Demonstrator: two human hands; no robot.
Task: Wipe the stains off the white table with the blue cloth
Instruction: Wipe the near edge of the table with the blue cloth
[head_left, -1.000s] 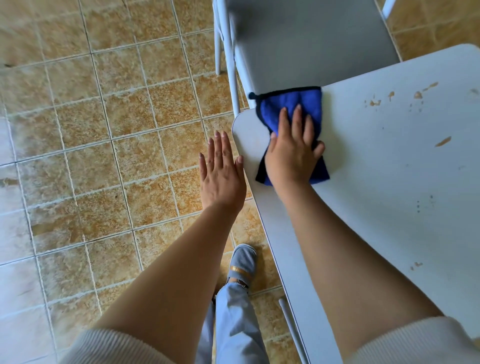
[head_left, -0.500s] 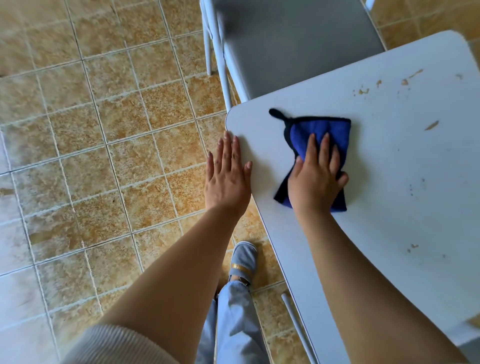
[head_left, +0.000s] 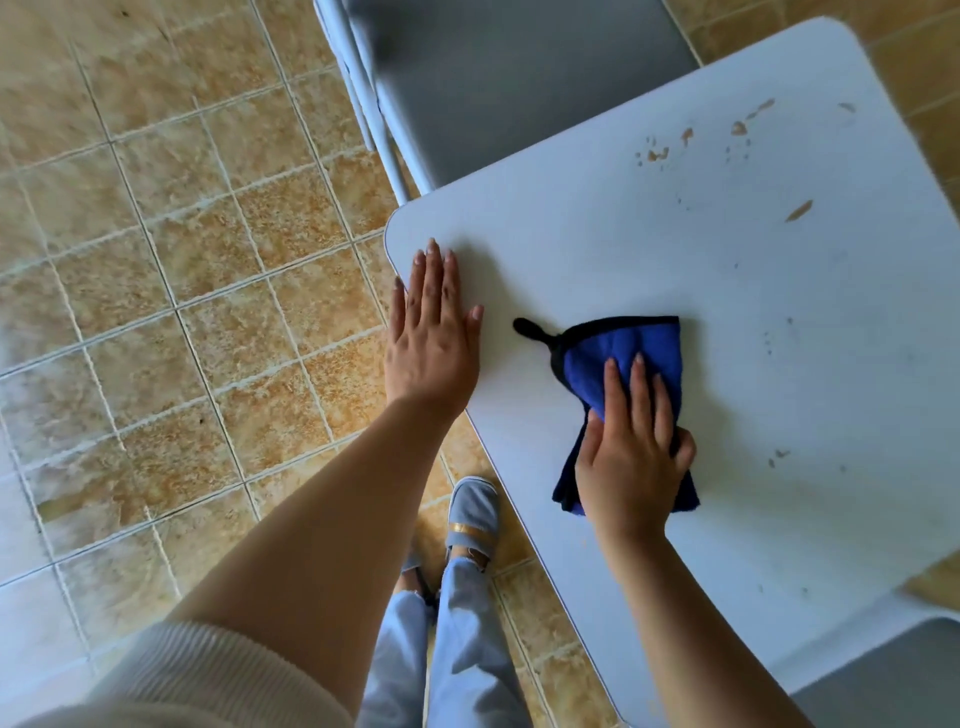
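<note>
The right hand (head_left: 631, 457) covers the middle of the blue cloth (head_left: 623, 345), so the fabric under the palm is not visible. The white table (head_left: 571, 249) is cut off by the right edge, and the grey chair (head_left: 509, 78) by the top edge. The faint specks (head_left: 777, 456) near the cloth are too small to identify.

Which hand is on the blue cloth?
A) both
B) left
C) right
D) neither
C: the right hand presses the cloth onto the table, while the left hand lies flat near the table's corner, apart from the cloth.
</note>
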